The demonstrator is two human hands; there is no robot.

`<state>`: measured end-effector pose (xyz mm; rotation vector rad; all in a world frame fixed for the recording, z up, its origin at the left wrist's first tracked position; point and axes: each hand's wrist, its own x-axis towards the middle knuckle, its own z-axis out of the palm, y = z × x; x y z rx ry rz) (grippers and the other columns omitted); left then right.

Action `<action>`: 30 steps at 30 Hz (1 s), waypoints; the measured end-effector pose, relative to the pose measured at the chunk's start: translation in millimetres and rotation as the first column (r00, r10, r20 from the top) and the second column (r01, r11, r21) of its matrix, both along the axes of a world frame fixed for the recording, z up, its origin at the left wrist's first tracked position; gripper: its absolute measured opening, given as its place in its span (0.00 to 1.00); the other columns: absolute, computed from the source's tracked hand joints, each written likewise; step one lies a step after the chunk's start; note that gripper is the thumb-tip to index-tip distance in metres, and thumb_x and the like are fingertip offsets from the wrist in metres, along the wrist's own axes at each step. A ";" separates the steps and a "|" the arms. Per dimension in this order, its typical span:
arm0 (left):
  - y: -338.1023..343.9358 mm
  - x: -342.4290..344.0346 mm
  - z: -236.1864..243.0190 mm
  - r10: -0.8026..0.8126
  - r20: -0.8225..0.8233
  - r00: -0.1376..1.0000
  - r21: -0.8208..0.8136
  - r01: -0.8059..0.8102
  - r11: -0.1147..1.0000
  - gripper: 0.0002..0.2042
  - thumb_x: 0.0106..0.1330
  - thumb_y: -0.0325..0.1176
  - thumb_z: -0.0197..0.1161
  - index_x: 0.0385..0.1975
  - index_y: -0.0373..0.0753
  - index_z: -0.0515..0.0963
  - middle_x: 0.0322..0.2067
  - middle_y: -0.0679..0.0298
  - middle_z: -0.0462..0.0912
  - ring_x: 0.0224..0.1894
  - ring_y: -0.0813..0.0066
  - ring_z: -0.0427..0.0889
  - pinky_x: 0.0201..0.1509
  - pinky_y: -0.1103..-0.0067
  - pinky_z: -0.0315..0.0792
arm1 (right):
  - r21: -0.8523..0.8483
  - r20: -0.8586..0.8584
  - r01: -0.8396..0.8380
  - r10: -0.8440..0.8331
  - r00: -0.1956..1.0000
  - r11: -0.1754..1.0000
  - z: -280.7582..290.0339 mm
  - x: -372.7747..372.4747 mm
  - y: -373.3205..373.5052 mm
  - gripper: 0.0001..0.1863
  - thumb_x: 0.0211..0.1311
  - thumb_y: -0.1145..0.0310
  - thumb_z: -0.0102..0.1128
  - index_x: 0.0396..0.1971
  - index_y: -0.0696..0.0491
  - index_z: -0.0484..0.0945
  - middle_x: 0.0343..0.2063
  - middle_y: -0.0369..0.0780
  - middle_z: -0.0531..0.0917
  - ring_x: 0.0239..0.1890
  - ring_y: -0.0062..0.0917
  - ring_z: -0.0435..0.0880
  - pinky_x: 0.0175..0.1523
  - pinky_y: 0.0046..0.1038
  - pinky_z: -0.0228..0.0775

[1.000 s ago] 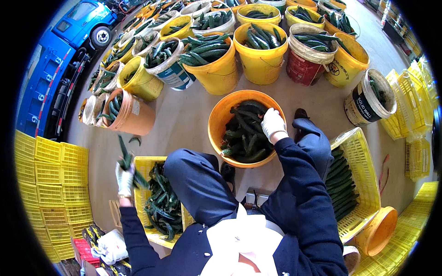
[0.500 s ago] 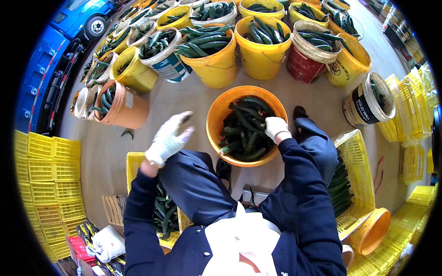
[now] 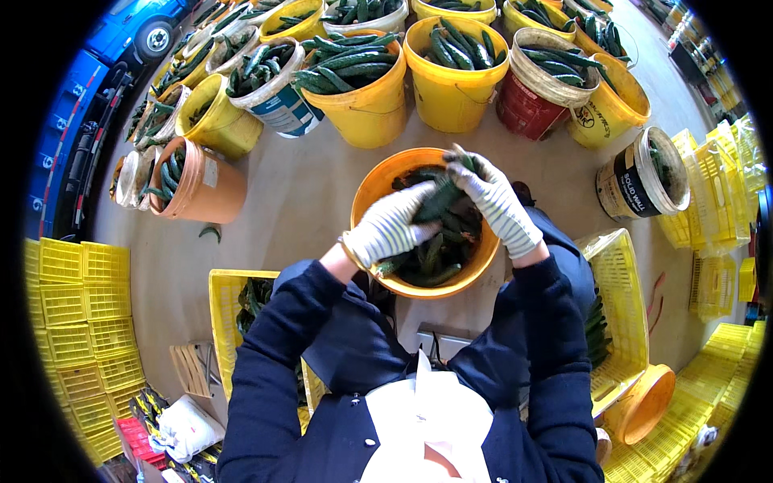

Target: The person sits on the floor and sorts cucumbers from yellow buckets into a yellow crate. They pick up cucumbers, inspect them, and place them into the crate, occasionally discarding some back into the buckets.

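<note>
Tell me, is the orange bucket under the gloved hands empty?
Not empty: dark green cucumbers lie inside the orange bucket, lower than its rim. How deep they go, I cannot tell.

Left hand (image 3: 393,225) can pass between orange bucket (image 3: 370,193) and peach bucket (image 3: 219,191). Yellow bucket (image 3: 452,101) blocks far side. Legs (image 3: 358,346) block near side.

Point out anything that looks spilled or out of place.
A small curved cucumber lies alone on the floor, near the peach bucket at left. It looks dropped, since other cucumbers sit in buckets or crates.
</note>
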<state>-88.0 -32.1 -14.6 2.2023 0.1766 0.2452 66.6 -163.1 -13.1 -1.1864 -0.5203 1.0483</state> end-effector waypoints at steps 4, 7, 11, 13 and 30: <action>38.5 -41.8 26.4 0.390 0.105 0.915 0.045 -0.396 0.917 0.22 0.56 0.31 0.66 0.51 0.35 0.70 0.40 0.55 0.78 0.38 0.63 0.77 0.46 0.75 0.72 | -0.079 0.397 -0.108 0.131 0.908 0.991 -33.8 -6.7 2.8 0.22 0.62 0.59 0.57 0.52 0.55 0.71 0.45 0.43 0.78 0.45 0.30 0.79 0.51 0.28 0.70; 84.5 -126.1 26.3 0.617 0.162 0.770 -0.001 -0.625 0.780 0.22 0.58 0.31 0.66 0.50 0.33 0.69 0.35 0.67 0.75 0.33 0.79 0.71 0.39 0.80 0.70 | -0.566 0.649 -0.215 0.591 0.478 0.796 -73.5 -21.2 0.8 0.21 0.55 0.61 0.62 0.47 0.55 0.75 0.47 0.45 0.77 0.50 0.37 0.76 0.55 0.33 0.67; 92.7 -282.7 38.2 0.803 -0.137 0.580 0.309 -0.745 0.591 0.20 0.58 0.28 0.62 0.51 0.33 0.70 0.37 0.60 0.78 0.39 0.74 0.74 0.47 0.78 0.69 | -0.532 0.821 -0.268 0.567 0.069 0.803 -96.5 -49.8 1.9 0.23 0.46 0.57 0.66 0.44 0.52 0.79 0.43 0.44 0.79 0.45 0.39 0.78 0.51 0.36 0.70; 80.9 -348.1 48.7 0.755 -0.429 0.496 0.336 -0.689 0.643 0.22 0.57 0.30 0.63 0.51 0.32 0.70 0.41 0.57 0.78 0.42 0.72 0.76 0.51 0.76 0.69 | -0.704 0.690 -0.317 0.719 -0.090 0.636 -90.4 -68.7 8.8 0.24 0.43 0.57 0.68 0.42 0.52 0.79 0.41 0.44 0.79 0.43 0.39 0.79 0.49 0.37 0.71; 75.4 -101.3 45.3 0.290 -0.270 0.918 -0.066 -0.318 0.946 0.12 0.64 0.32 0.55 0.44 0.34 0.75 0.37 0.59 0.81 0.42 0.73 0.79 0.47 0.79 0.72 | -0.070 0.365 -0.331 0.333 0.869 0.941 -21.1 -37.1 3.4 0.17 0.53 0.69 0.65 0.44 0.54 0.78 0.38 0.40 0.82 0.42 0.28 0.80 0.53 0.28 0.67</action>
